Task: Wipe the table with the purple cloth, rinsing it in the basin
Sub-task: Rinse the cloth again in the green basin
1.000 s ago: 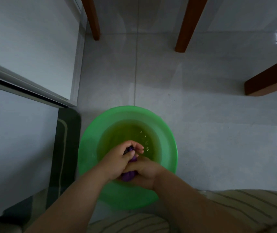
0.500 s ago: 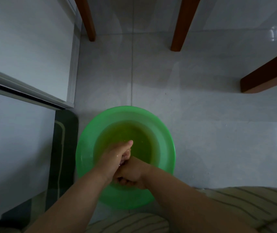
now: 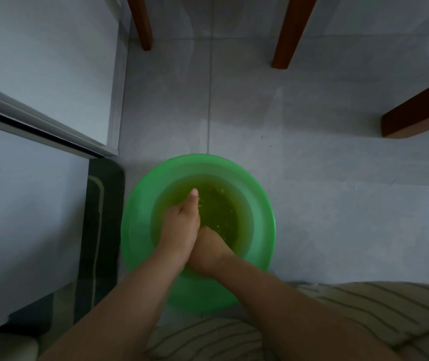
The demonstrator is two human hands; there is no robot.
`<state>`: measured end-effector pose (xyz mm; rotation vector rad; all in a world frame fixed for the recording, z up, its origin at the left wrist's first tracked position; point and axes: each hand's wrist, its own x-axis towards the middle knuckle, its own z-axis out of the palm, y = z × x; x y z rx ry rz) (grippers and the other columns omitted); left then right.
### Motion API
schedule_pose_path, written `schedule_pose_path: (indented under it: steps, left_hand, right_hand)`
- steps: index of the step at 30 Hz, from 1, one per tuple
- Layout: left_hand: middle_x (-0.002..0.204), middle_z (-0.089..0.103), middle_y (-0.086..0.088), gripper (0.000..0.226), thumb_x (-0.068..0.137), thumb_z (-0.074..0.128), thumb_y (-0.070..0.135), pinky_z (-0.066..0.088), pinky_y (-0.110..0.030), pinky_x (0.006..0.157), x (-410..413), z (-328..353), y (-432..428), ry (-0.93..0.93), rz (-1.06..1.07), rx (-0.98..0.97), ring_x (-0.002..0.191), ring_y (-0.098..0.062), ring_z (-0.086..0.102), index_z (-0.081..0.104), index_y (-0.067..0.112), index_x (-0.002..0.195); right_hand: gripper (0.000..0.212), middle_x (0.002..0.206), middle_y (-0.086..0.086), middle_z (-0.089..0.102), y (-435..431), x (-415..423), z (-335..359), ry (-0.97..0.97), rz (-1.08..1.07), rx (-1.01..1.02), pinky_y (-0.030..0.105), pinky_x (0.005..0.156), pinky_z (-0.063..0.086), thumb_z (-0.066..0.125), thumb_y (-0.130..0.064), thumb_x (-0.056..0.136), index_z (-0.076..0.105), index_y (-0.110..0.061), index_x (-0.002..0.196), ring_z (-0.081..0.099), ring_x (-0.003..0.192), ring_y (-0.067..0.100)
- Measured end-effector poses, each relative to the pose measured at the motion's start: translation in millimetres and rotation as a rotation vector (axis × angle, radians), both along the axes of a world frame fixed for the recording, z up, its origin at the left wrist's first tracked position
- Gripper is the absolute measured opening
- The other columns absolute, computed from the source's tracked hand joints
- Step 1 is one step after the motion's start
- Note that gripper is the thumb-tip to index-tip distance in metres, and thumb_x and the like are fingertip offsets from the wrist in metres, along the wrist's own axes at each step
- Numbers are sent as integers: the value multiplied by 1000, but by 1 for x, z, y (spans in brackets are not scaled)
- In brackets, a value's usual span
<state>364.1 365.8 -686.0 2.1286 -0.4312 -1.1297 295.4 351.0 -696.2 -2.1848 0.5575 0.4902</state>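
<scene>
1. Within the green basin (image 3: 200,162), toward its near wall, the left hand (image 3: 179,230) and right hand (image 3: 209,247) are pressed together at the surface of the cloudy water (image 3: 221,212). The step in hand is judged to be the rinse.
2. The purple cloth is not visible. It is presumably enclosed between or beneath the two hands, below the waterline, but this cannot be confirmed.
3. Technique: keep the cloth fully submerged over the basin's centre. Squeeze and relax it repeatedly so that dirty water is expelled. Wring it low, inside the basin's rim, so that drips fall back into the water rather than outside the basin.
4. Left-hand fingers (image 3: 194,198): one digit lies straight, pointing toward the basin's far wall. The others turn downward out of sight, so what they grasp cannot be told.
5. Right hand: the knuckles are bunched and tucked against the left hand. The fingers look curled, but their contents are hidden, so the grip cannot be told.
</scene>
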Motion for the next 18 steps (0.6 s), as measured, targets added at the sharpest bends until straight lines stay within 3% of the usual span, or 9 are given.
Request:
schedule_pose_path:
  steps: [12,18]
  left_hand:
    - [31,28,5,67,90,39,51,28,-33,57,-3,3,1,-18,172,67,41,-19,28,35,18,31]
    - [29,31,4,65,91,38,43,27,-30,51,-8,81,6,-10,262,91,31,-9,28,37,19,30]
  right_hand:
    - [27,113,24,62,3,-3,12,28,38,-33,43,79,46,39,-3,91,60,5,105,58,102,39]
    - [28,114,24,61,5,-8,87,88,-83,107,43,84,47,41,-9,89,59,3,108,58,105,38]
